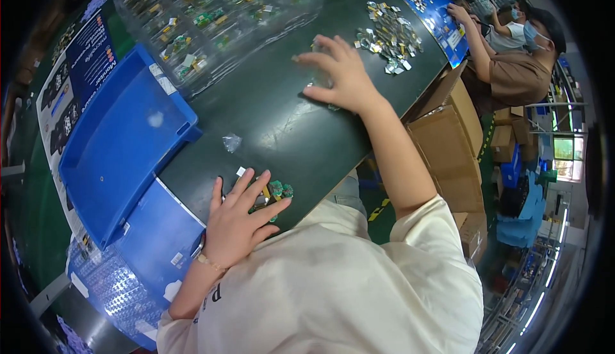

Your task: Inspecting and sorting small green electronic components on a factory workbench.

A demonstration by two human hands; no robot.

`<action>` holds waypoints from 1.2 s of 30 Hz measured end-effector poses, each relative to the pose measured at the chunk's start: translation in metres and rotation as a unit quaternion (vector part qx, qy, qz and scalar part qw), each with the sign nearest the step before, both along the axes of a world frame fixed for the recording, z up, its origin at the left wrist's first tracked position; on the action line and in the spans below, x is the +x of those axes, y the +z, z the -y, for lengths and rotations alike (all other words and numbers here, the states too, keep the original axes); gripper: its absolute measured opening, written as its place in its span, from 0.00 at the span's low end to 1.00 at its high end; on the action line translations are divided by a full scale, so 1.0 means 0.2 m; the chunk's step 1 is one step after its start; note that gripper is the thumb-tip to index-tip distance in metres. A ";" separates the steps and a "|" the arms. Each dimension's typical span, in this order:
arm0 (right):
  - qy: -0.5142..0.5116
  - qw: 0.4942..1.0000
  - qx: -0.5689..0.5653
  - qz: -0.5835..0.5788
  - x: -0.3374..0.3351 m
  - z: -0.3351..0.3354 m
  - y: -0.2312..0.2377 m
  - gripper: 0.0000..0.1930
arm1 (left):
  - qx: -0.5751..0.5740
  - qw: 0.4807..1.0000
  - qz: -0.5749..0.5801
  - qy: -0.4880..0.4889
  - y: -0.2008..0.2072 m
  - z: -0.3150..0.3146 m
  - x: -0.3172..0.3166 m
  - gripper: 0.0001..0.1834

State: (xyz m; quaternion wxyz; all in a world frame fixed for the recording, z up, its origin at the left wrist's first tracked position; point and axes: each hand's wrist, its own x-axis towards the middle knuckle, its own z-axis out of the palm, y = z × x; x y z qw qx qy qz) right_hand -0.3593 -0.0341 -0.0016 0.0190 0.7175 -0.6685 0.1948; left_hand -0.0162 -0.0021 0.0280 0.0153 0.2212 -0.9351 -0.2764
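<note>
My left hand (240, 216) lies palm down with its fingers spread over a small cluster of electronic parts (277, 190) near the table's front edge. Green circuit pieces and pale metal bits show between and beside the fingers. Farther out, my right hand (343, 78) is slightly blurred, its fingers apart and bent down toward the dark table (269, 123). Under and beside those fingers are clear plastic bits (320, 80), partly hidden; I see no firm grip on them. A small crumpled clear plastic piece (232, 142) lies between my two hands.
An empty-looking blue bin (122, 155) stands at the left, beside a clear compartment tray (218, 27) holding many circuit parts. A pile of small metallic parts (391, 33) lies far right. An open cardboard box (448, 136) stands off the right edge; a co-worker (512, 65) sits beyond.
</note>
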 end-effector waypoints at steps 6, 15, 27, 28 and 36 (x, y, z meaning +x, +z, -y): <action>0.105 0.993 0.035 0.042 0.25 -0.16 0.05 0.26 | 0.024 0.998 -0.051 0.027 -0.02 0.00 0.01 0.19; 0.140 0.984 0.055 0.091 0.40 -0.20 0.10 0.20 | 0.059 0.984 -0.158 0.056 -0.05 0.02 0.02 0.20; -0.028 0.999 0.024 -0.003 0.58 -0.20 0.16 0.12 | 0.113 0.947 -0.261 0.147 -0.02 0.05 0.05 0.17; -0.013 0.999 0.015 0.037 0.55 -0.19 0.15 0.12 | 0.130 0.942 -0.271 0.148 -0.01 0.05 0.05 0.15; -0.013 0.999 -0.001 0.049 0.47 -0.19 0.21 0.10 | 0.273 0.880 -0.312 0.233 -0.04 0.02 0.09 0.09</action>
